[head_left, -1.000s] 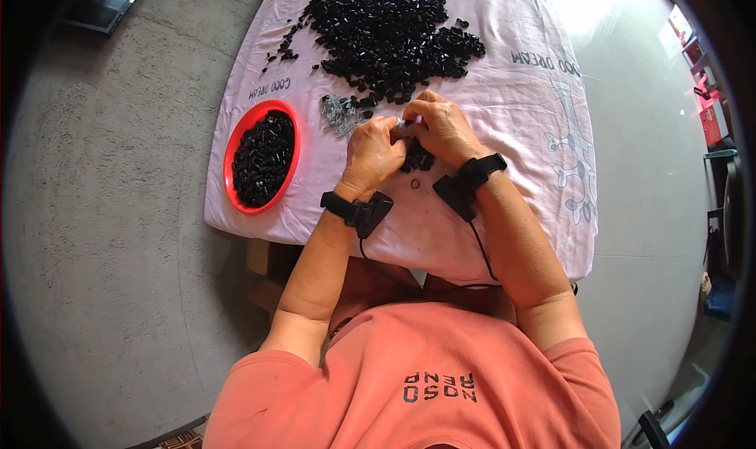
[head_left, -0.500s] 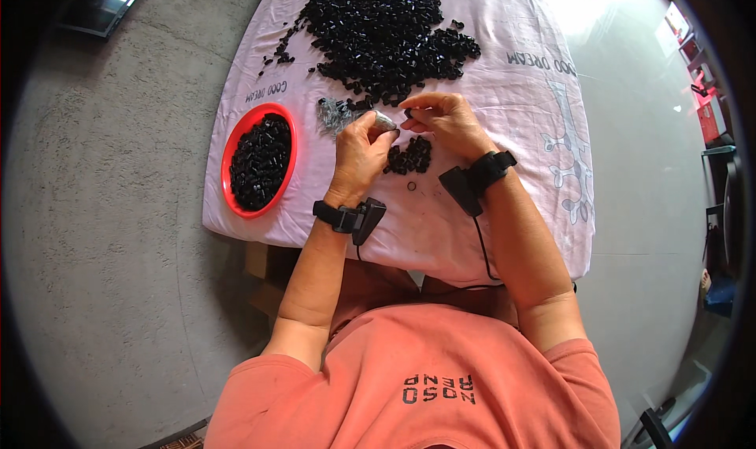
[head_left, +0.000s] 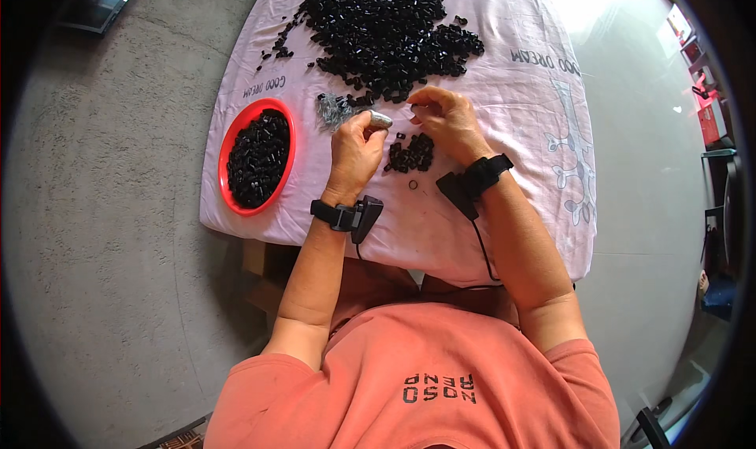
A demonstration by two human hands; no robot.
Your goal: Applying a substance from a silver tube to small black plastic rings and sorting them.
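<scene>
My left hand (head_left: 356, 156) is curled above the cloth, thumb and fingers bent. A silvery, rounded piece (head_left: 380, 120) sticks out at its index fingertip; I cannot tell if it is held or worn. Just to the right, my right hand (head_left: 447, 122) pinches a small dark piece (head_left: 414, 109), mostly hidden by the fingers. Below and between the hands lies a small heap of short black pieces (head_left: 409, 154). A crumpled clear plastic bundle (head_left: 335, 112) rests beyond my left hand. Past both hands spreads a large pile of shiny black pieces (head_left: 378, 27).
A red oval basin (head_left: 294, 146) full of black pieces (head_left: 260, 161) stands at the left on the pale pink cloth (head_left: 504, 236). Near the small heap is a thin dark ring (head_left: 413, 185). Both wrists wear black strapped devices with cables.
My hands have drawn slightly apart, the left one shifting a little left. The black piece by my left thumb no longer shows there.
</scene>
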